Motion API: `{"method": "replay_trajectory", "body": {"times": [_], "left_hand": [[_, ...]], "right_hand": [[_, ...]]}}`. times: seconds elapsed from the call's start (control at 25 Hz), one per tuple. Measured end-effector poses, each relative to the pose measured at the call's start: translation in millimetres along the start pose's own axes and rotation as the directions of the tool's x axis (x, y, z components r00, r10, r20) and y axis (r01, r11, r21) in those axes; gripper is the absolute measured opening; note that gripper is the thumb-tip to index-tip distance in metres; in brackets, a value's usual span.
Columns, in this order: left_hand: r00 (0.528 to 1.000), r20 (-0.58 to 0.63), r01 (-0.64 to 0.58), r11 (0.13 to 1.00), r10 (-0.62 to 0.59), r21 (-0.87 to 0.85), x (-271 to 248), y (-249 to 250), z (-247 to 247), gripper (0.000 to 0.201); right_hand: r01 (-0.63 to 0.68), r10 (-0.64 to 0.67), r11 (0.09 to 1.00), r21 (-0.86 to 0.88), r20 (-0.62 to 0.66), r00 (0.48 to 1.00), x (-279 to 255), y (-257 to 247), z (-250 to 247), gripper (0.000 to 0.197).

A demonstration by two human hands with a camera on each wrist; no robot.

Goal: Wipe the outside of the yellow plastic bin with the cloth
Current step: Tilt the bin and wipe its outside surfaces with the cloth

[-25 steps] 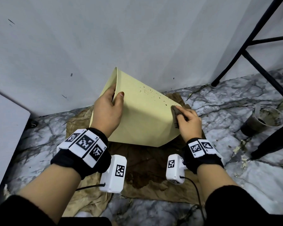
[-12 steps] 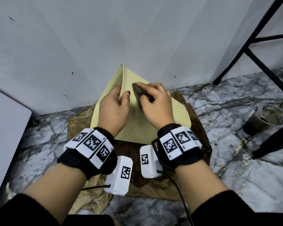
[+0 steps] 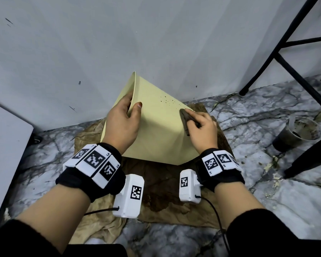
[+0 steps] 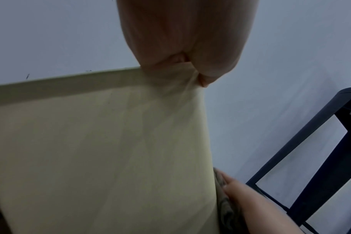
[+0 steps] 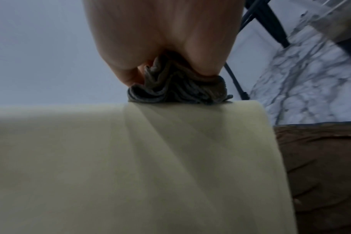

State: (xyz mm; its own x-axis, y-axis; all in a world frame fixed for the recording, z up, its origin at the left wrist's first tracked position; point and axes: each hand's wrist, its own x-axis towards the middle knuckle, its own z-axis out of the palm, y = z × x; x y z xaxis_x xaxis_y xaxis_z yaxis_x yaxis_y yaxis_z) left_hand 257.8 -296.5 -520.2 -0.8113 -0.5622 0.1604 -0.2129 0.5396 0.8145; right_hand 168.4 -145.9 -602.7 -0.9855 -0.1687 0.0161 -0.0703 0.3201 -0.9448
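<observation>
The pale yellow plastic bin (image 3: 159, 132) lies tilted on its side on a brown sheet, its mouth turned left toward the wall. Dark specks dot its upper side near the far corner. My left hand (image 3: 124, 123) grips the bin's rim (image 4: 70, 82), fingers inside and thumb on the outer wall. My right hand (image 3: 202, 128) presses a bunched grey-brown cloth (image 3: 185, 117) against the bin's right upper edge, just below the specks. In the right wrist view the cloth (image 5: 176, 88) is pinched between fingers and thumb and sits on the bin (image 5: 110, 158).
Stained brown paper (image 3: 167, 188) covers the marble floor (image 3: 267, 191) under the bin. A dirty cup (image 3: 296, 132) stands at the right beside black stool legs (image 3: 278, 58). The grey wall (image 3: 119, 43) is just behind the bin; a white panel (image 3: 6, 145) stands at the left.
My right hand has swept the cloth from the bin's upper side near the rim back to its right edge. The left hand keeps its grip on the rim.
</observation>
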Motion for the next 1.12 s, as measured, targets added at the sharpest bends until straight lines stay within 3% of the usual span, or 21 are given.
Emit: {"method": "replay_trajectory", "body": {"times": [0.16, 0.36, 0.52, 0.64, 0.84, 1.0, 1.12], "left_hand": [[0.999, 0.006, 0.033, 0.996, -0.032, -0.086, 2.1, 1.4, -2.6, 0.039], [0.977, 0.187, 0.124, 0.986, -0.102, -0.109, 9.1, 9.8, -8.9, 0.064], [0.991, 0.063, 0.123, 0.985, -0.116, -0.125, 8.8, 10.1, -2.8, 0.042], [0.996, 0.005, 0.09, 0.982, -0.09, -0.164, 5.9, 8.3, 0.6, 0.037], [0.999, -0.007, 0.047, 0.975, -0.05, -0.216, 1.8, 5.9, 9.0, 0.045], [0.998, -0.06, 0.016, 0.987, -0.026, -0.159, 1.3, 4.0, 7.8, 0.044], [0.998, -0.065, 0.01, 0.994, -0.017, -0.11, -0.1, 4.8, 5.6, 0.041]], "right_hand": [[-0.095, 0.095, 0.995, 0.008, -0.064, 0.993, 6.9, 31.4, -8.1, 0.034], [-0.137, 0.138, 0.99, 0.018, -0.11, 0.984, 5.3, 45.5, -15.3, 0.032], [-0.135, 0.137, 0.991, 0.021, -0.102, 0.985, 3.5, 42.6, -14.6, 0.032], [-0.152, 0.153, 0.988, 0.015, -0.098, 0.983, 2.0, 34.4, -11.2, 0.033], [0.005, -0.002, 0.997, 0.074, -0.047, 0.999, -10.8, -13.7, 9.7, 0.035], [0.239, -0.24, 0.967, 0.093, 0.002, 0.971, -29.0, -63.6, 36.6, 0.036], [0.272, -0.277, 0.956, 0.11, 0.038, 0.96, -34.0, -73.8, 42.1, 0.036]]}}
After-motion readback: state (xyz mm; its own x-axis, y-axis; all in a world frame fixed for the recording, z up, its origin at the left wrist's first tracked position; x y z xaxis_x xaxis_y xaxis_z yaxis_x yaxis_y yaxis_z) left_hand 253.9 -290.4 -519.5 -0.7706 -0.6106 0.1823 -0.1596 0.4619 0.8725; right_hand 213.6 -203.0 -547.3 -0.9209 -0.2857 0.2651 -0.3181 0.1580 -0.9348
